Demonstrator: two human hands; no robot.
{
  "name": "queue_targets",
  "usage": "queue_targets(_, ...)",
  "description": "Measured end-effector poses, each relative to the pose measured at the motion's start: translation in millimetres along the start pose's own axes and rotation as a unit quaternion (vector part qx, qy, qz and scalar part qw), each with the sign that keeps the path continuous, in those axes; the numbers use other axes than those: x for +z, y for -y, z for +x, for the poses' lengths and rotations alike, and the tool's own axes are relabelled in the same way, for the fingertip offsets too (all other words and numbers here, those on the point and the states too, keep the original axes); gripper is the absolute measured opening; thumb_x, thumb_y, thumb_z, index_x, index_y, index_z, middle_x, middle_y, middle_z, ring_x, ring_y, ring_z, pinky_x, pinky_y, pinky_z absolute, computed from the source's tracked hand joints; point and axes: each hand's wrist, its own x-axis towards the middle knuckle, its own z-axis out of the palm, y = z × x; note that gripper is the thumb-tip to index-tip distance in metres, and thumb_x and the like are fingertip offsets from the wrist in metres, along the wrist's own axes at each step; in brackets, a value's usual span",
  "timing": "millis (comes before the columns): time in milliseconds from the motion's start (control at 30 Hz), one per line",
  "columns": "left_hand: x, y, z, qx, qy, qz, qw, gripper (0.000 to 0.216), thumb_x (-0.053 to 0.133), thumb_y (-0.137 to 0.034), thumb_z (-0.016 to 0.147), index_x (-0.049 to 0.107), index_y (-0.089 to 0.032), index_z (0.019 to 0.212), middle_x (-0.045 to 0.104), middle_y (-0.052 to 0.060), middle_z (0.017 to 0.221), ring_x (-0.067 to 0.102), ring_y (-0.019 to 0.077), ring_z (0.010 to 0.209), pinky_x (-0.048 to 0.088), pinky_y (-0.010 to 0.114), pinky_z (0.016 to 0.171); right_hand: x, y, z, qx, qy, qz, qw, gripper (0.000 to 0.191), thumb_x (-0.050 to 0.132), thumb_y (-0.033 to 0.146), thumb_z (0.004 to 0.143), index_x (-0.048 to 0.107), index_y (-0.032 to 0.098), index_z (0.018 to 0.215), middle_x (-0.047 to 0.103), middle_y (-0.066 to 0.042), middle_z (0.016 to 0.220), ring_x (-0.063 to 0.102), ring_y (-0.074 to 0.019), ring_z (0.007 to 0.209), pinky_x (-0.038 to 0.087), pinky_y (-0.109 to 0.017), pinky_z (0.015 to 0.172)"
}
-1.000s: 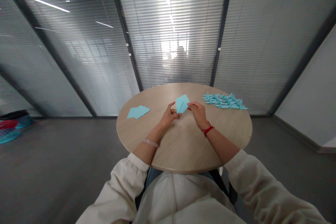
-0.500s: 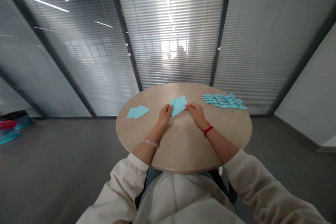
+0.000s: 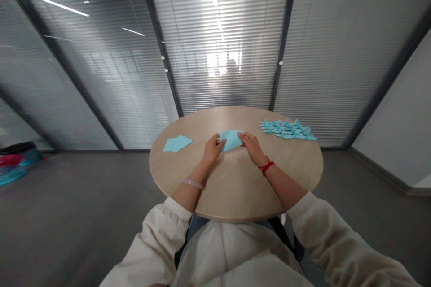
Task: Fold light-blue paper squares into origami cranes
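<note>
A folded light-blue paper sheet [image 3: 230, 139] lies low over the middle of the round wooden table [image 3: 235, 184]. My left hand [image 3: 213, 148] pinches its left corner, fingers closed on the paper. At the sheet's right edge my right hand [image 3: 252, 147], a red cord at its wrist, grips the paper too. Both hands rest close to the tabletop.
A small stack of flat light-blue sheets [image 3: 177, 143] lies at the table's left. Several folded light-blue paper cranes [image 3: 287, 128] are spread at the back right. Glass walls with blinds stand behind the table. Coloured baskets [image 3: 15, 161] sit on the floor far left.
The paper was held up and tilted a second ago; my hands have turned it and brought it down flatter against the table, the left hand closing on its left corner.
</note>
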Motion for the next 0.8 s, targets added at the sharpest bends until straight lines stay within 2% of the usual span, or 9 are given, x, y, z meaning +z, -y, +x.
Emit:
queue_targets(100, 1, -4, -3, 0.007, 0.019, 0.006, 1.0, 0.02, 0.062, -0.036, 0.073, 0.053, -0.019, 0.07, 0.038, -0.006, 0.051, 0.033, 0.0108, 0.051, 0.022, 0.025, 0.052, 1, -4, 1, 0.027, 0.004, 0.014, 1.0, 0.041, 0.062, 0.058, 0.071, 0.053, 0.018, 0.073, 0.057, 0.0, 0.065, 0.056, -0.0145, 0.063, 0.051, -0.025, 0.056)
queue_targets(300, -1, -13, -6, 0.023, 0.038, 0.018, 0.999, 0.022, 0.06, -0.039, 0.074, 0.051, -0.019, 0.072, 0.041, -0.006, 0.053, 0.035, 0.0107, 0.053, 0.024, 0.024, 0.052, 4, -3, -2, 0.089, 0.039, 0.097, 0.991, 0.036, 0.067, 0.046, 0.068, 0.055, 0.018, 0.088, 0.062, -0.004, 0.087, 0.058, -0.0141, 0.073, 0.055, -0.026, 0.057)
queue_targets(400, -1, -16, -7, 0.022, 0.044, 0.035, 0.998, 0.021, 0.059, -0.037, 0.075, 0.049, -0.019, 0.072, 0.04, -0.006, 0.054, 0.036, 0.0101, 0.053, 0.024, 0.023, 0.052, 4, 0, -4, 0.093, 0.057, 0.113, 0.988, 0.031, 0.066, 0.039, 0.069, 0.055, 0.018, 0.089, 0.062, -0.003, 0.09, 0.059, -0.014, 0.075, 0.055, -0.024, 0.057)
queue_targets(633, 0, -12, -5, 0.035, 0.024, 0.06, 0.997, 0.019, 0.058, -0.034, 0.077, 0.049, -0.018, 0.071, 0.04, -0.006, 0.055, 0.036, 0.0099, 0.054, 0.025, 0.023, 0.053, 5, 2, -5, 0.102, 0.056, 0.127, 0.985, 0.022, 0.06, 0.026, 0.065, 0.051, 0.02, 0.084, 0.061, -0.001, 0.086, 0.06, -0.0141, 0.075, 0.055, -0.024, 0.058)
queue_targets(800, -1, -8, -4, 0.031, 0.006, 0.053, 0.998, 0.019, 0.057, -0.035, 0.079, 0.051, -0.018, 0.073, 0.038, -0.006, 0.054, 0.035, 0.01, 0.052, 0.024, 0.023, 0.052, 7, -2, -4, 0.089, 0.078, 0.134, 0.984, 0.029, 0.053, 0.019, 0.062, 0.051, 0.02, 0.091, 0.062, -0.001, 0.092, 0.06, -0.0152, 0.081, 0.056, -0.027, 0.064)
